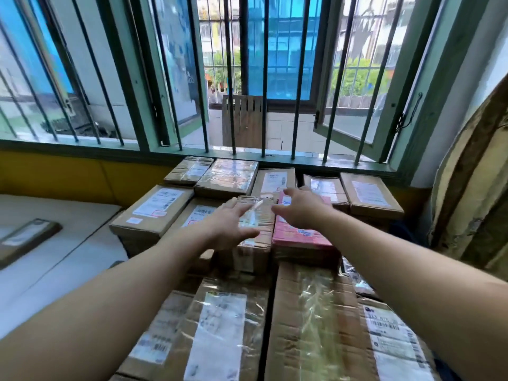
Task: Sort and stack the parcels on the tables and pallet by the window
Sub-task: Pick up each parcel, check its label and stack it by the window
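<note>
Several brown cardboard parcels are packed side by side under the barred window. A narrow taped parcel (257, 215) lies in the middle, with a pink parcel (299, 237) touching its right side. My left hand (229, 226) reaches over the left part of the narrow parcel, fingers spread and straight. Over the far end of the pink parcel my right hand (301, 209) hovers with fingers extended, holding nothing. Two large taped boxes (217, 325) (313, 320) lie nearest to me under my forearms.
A white table (55, 243) stands to the left with one flat dark-edged parcel (27, 237) on it. Window bars (233, 78) and the sill close off the far side. A worn wooden board (472, 188) leans at the right.
</note>
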The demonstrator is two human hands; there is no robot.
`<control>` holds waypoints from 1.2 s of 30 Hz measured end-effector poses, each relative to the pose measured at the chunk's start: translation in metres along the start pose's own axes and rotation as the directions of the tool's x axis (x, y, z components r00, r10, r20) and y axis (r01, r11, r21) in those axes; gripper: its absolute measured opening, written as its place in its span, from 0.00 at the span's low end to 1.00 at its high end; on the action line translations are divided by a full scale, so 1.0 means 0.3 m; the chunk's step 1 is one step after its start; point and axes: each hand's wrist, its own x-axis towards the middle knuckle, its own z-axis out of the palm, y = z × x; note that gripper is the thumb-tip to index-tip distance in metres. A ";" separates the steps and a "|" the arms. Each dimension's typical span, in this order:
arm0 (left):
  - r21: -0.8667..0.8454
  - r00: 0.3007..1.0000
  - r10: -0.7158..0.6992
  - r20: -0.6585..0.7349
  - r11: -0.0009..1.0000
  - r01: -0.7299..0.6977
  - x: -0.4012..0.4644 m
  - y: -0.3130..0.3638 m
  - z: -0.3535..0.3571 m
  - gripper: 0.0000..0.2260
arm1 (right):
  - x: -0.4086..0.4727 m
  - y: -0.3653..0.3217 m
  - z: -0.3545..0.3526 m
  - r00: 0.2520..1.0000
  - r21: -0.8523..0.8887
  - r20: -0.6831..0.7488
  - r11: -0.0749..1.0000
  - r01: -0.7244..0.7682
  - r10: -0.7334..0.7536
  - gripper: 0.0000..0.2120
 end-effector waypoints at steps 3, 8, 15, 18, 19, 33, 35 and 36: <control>0.012 0.997 -0.073 -0.039 0.997 0.073 -0.083 -0.139 -0.064 0.34 | -0.026 -0.172 0.022 0.996 -0.031 -0.003 0.996 0.089 -0.090 0.33; 0.023 0.985 -0.126 -0.114 0.991 0.130 -0.269 -0.471 -0.167 0.34 | -0.051 -0.531 0.097 0.980 -0.040 -0.012 0.979 0.198 -0.199 0.31; -0.080 0.940 -0.282 -0.193 0.959 0.271 -0.614 -0.941 -0.260 0.32 | -0.115 -1.111 0.374 0.929 -0.033 0.048 0.929 0.369 -0.367 0.32; -0.084 0.926 -0.334 -0.175 0.942 0.324 -0.721 -1.120 -0.268 0.33 | -0.148 -1.310 0.508 0.911 0.078 0.104 0.917 0.392 -0.399 0.34; -0.097 0.919 -0.354 -0.173 0.935 0.341 -0.748 -1.174 -0.265 0.33 | -0.155 -1.363 0.548 0.904 0.117 0.111 0.909 0.400 -0.413 0.34; -0.271 0.769 -0.619 -0.157 0.776 0.569 -0.793 -1.691 -0.299 0.34 | 0.106 -1.831 0.877 0.749 0.172 0.252 0.790 0.588 -0.612 0.33; -0.274 0.757 -0.634 -0.156 0.764 0.584 -0.761 -1.749 -0.320 0.33 | 0.175 -1.882 0.898 0.744 0.169 0.268 0.790 0.589 -0.612 0.33; -0.277 0.754 -0.640 -0.151 0.759 0.589 -0.748 -1.775 -0.330 0.33 | 0.201 -1.904 0.910 0.746 0.170 0.281 0.796 0.581 -0.604 0.34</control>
